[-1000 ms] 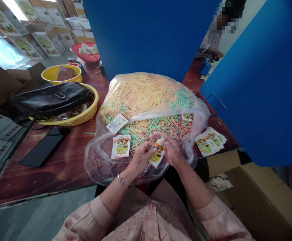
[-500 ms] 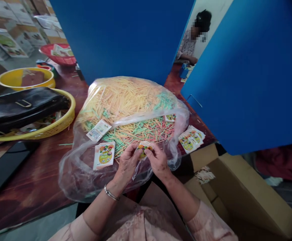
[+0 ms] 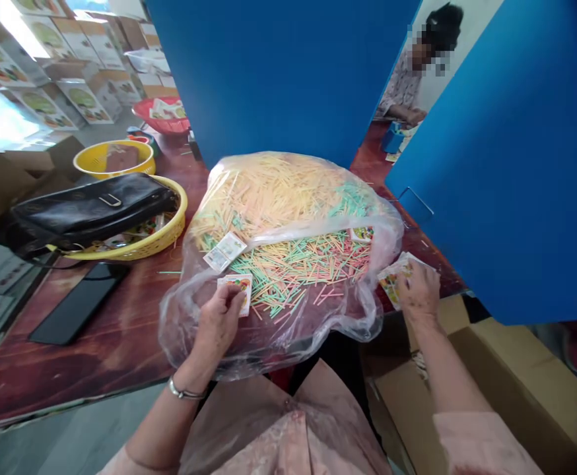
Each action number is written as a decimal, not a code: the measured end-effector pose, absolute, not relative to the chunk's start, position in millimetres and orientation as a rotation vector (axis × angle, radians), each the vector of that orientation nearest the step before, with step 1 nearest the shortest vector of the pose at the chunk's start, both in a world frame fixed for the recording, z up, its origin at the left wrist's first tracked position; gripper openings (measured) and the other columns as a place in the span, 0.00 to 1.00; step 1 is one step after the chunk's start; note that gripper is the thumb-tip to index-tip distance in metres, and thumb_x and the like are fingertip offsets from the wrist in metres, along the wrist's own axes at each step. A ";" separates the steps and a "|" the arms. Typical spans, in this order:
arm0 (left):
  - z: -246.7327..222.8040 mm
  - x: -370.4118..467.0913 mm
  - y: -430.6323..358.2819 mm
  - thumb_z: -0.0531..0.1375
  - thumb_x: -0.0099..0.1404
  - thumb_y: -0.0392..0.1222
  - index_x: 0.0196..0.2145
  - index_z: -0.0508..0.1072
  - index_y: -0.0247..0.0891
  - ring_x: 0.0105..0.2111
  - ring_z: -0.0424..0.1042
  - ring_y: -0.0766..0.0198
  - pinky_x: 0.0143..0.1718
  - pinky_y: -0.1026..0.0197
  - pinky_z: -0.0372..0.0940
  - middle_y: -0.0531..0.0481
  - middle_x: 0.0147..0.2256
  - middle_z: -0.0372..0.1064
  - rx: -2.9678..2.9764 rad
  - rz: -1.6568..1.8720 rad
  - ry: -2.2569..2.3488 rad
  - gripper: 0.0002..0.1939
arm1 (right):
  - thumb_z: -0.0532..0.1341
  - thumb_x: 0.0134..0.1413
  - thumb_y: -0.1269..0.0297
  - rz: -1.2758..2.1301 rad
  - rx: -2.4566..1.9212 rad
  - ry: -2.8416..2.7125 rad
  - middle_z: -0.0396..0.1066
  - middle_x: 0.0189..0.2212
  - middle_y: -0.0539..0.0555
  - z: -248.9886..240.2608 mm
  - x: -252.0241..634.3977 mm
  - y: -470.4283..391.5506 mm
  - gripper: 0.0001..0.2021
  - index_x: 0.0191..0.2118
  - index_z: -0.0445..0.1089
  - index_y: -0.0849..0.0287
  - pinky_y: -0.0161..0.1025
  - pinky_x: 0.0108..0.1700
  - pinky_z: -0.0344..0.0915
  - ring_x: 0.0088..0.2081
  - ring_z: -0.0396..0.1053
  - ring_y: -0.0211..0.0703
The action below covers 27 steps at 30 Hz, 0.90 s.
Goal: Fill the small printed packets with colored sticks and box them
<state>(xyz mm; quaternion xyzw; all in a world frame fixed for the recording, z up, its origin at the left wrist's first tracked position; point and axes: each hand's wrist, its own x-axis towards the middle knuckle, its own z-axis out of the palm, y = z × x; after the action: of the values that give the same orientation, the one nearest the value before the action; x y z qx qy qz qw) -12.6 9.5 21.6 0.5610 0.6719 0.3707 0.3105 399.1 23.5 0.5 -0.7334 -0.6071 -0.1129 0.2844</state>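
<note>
A large clear plastic bag [image 3: 194, 343] lies spread in front of me, heaped with thin yellow, green and pink sticks [image 3: 288, 257]. At its left side my left hand [image 3: 219, 320] is closed, thumb and finger pinching a small printed packet [image 3: 241, 284] with a colourful picture; a pile may be under it, partly hidden by the fingers. My right hand [image 3: 420, 293] is closed over similar packets [image 3: 391, 284] at the table's right edge, and its fingers cover part of them. Another packet pair [image 3: 225, 252] rests on the bag, and one more packet [image 3: 362, 234] lies among the sticks.
To the left are a black handbag [image 3: 95, 204] on a yellow basket [image 3: 169, 241], a phone [image 3: 78, 303] and a second yellow basket [image 3: 147, 158]. Blue panels [image 3: 288, 72] rise behind the bag. An open cardboard box [image 3: 496, 382] stands low right. A person [image 3: 407, 86] sits beyond.
My hands were together at the middle over one packet. Now they are apart, the left over the packets at left, the right over the packets at right. The view has swung left.
</note>
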 end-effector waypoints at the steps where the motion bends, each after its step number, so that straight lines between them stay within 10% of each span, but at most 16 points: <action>1: 22.0 -20.3 9.9 0.55 0.59 0.45 0.33 0.69 0.39 0.29 0.67 0.64 0.32 0.63 0.60 0.52 0.29 0.69 1.594 0.898 1.862 0.08 | 0.52 0.54 0.62 -0.279 -1.878 -1.690 0.69 0.42 0.65 3.9 387.6 26.8 0.16 0.45 0.67 0.65 0.53 0.50 0.59 0.46 0.64 0.55; 8: 17.9 -41.3 21.2 0.53 0.60 0.46 0.35 0.67 0.35 0.37 0.68 0.55 0.37 0.58 0.62 0.42 0.35 0.68 1.925 0.384 2.273 0.11 | 0.49 0.56 0.71 0.306 -1.249 -2.311 0.71 0.41 0.56 10.3 281.6 58.3 0.14 0.45 0.67 0.58 0.48 0.52 0.59 0.45 0.64 0.46; 27: -12.0 -49.1 39.0 0.56 0.55 0.43 0.36 0.68 0.36 0.25 0.68 0.64 0.26 0.65 0.59 0.49 0.29 0.71 1.533 0.541 2.095 0.12 | 0.52 0.55 0.73 -0.057 -1.739 -2.723 0.68 0.39 0.61 19.1 255.7 66.7 0.13 0.44 0.67 0.63 0.45 0.48 0.55 0.45 0.61 0.51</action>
<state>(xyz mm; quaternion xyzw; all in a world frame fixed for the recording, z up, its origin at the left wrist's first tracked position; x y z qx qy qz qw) -49.1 39.0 -12.0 0.5609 0.7664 0.1978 0.2427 255.7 66.7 19.1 -0.5376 -0.8418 -0.0178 -0.0448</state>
